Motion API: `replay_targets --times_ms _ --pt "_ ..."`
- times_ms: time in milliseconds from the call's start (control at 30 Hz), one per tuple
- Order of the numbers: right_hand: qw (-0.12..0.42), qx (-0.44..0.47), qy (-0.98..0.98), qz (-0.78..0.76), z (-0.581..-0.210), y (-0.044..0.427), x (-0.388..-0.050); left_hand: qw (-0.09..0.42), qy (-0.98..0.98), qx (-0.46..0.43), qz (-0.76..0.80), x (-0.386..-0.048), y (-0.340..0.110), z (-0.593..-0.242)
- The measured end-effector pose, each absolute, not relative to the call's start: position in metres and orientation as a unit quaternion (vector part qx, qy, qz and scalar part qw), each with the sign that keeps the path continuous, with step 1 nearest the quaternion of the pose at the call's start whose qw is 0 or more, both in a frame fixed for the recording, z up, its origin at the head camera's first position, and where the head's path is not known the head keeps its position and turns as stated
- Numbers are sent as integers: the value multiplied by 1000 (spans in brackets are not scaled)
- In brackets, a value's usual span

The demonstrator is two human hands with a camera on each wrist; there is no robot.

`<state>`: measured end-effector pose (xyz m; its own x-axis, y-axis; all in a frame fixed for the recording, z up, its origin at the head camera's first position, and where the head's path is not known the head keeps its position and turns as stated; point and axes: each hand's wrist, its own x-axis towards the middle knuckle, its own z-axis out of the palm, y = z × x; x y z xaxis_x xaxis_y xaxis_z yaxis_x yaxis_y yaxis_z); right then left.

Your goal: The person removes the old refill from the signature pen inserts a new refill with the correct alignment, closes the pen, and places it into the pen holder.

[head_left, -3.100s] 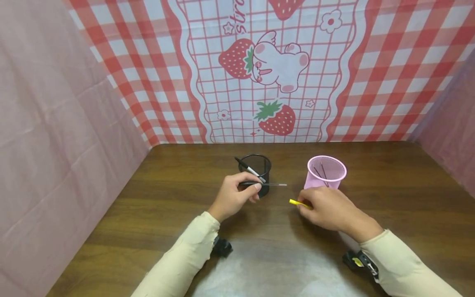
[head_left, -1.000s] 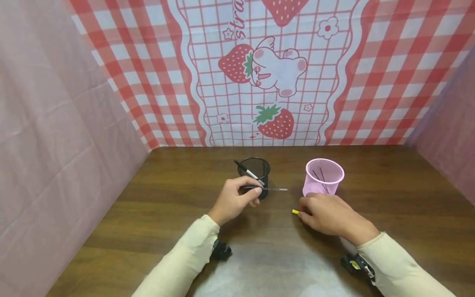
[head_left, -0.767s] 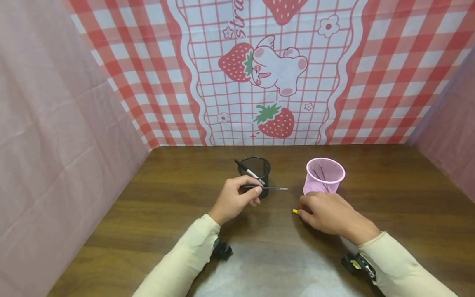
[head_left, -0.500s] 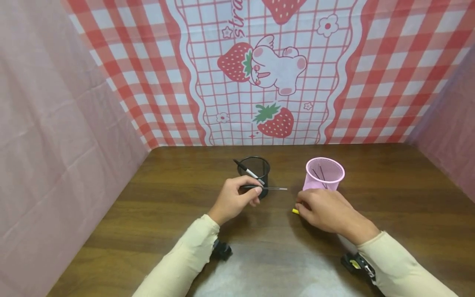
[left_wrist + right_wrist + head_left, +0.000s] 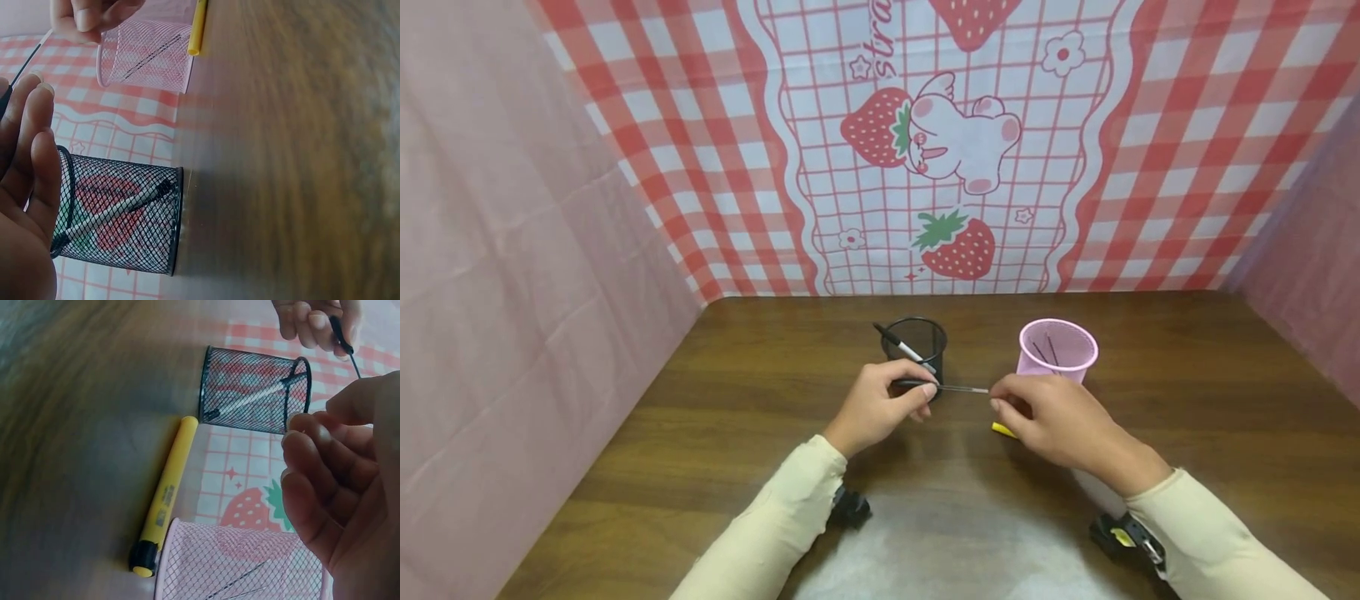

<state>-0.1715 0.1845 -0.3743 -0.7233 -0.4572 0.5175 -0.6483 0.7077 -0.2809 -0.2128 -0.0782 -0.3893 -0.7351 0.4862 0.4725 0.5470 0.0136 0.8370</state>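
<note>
My left hand (image 5: 883,400) pinches a thin rod (image 5: 962,388) between thumb and fingers. It has a black handle end and a slim shaft with a pale tip, and points right. The curled fingers of my right hand (image 5: 1060,417) come up to that pale tip; whether they pinch it is hidden. Below the right hand a yellow marker (image 5: 167,487) with a black end lies on the table, beside the pink mesh cup (image 5: 250,550). Behind the left hand stands a black mesh cup (image 5: 119,215) with a white-and-black pen (image 5: 112,215) leaning inside.
Thin dark sticks (image 5: 1051,350) lean inside the pink cup. Both cups stand upright on the brown wooden table (image 5: 737,375). A red-and-white checked cloth (image 5: 715,167) hangs behind, and pink cloth (image 5: 535,292) hangs at the sides.
My right hand has let go of the yellow marker, now on the table, and moved up and left to the rod's tip. My left hand has shifted slightly right with the rod.
</note>
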Motion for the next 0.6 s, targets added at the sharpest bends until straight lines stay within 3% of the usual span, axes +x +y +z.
replay_targets --times_ms 600 --pt "229 349 -866 275 -372 181 -169 24 -722 -375 -581 -212 -75 -391"
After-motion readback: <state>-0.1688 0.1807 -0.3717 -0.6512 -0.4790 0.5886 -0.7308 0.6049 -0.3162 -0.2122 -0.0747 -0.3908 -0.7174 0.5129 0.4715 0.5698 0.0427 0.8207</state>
